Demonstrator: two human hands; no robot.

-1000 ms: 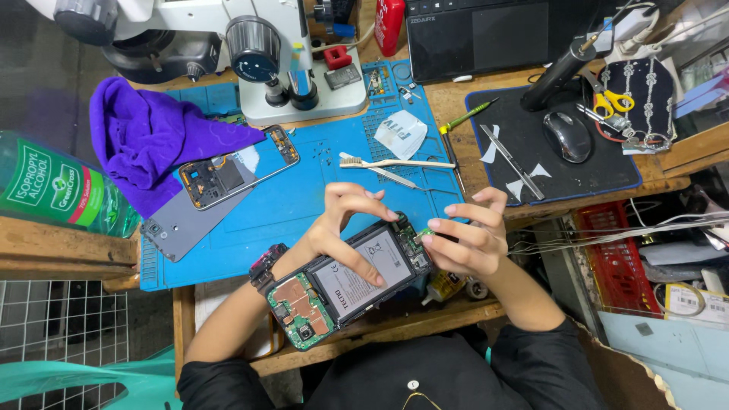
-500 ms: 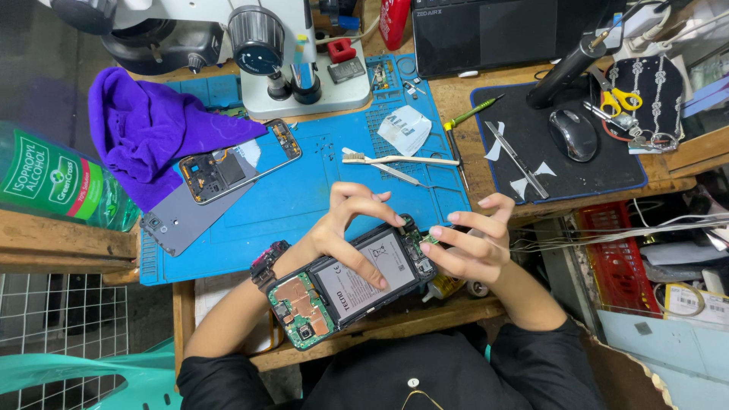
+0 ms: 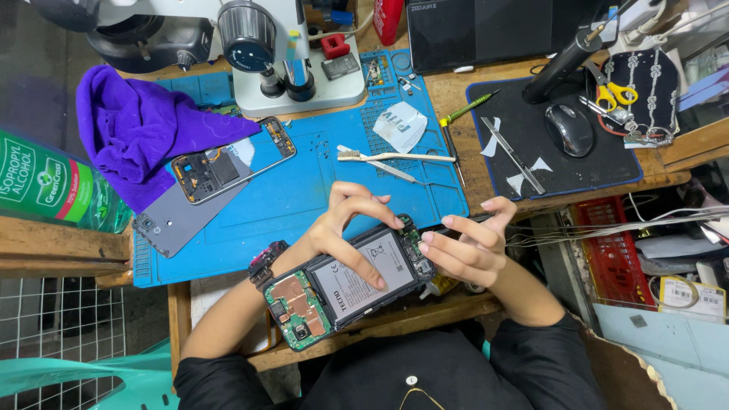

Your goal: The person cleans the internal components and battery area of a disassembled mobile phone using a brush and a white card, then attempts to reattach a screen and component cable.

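Observation:
An opened phone [image 3: 302, 304] with its back off lies tilted at the desk's near edge, showing a green circuit board and a black battery [image 3: 357, 282]. My left hand [image 3: 343, 225] rests over it and holds it, fingertips pressing on the battery and the phone's upper edge. My right hand [image 3: 469, 247] sits at the phone's right end, fingers bunched against the small board there. It seems to pinch a thin dark tool [image 3: 465, 219], though I cannot make it out clearly. A dark watch [image 3: 266, 262] is on my left wrist.
On the blue work mat [image 3: 304, 197] lie a second opened phone frame [image 3: 231, 161], a grey back cover [image 3: 178, 224], a toothbrush [image 3: 395, 157] and a purple cloth [image 3: 144, 129]. A microscope [image 3: 281, 68] stands behind, a green bottle [image 3: 53, 190] at left. A mouse [image 3: 568, 129] and scissors [image 3: 616, 95] sit right.
The fingers of both hands have shifted slightly on the phone; the phone stays at the desk's near edge. The view has drifted a little.

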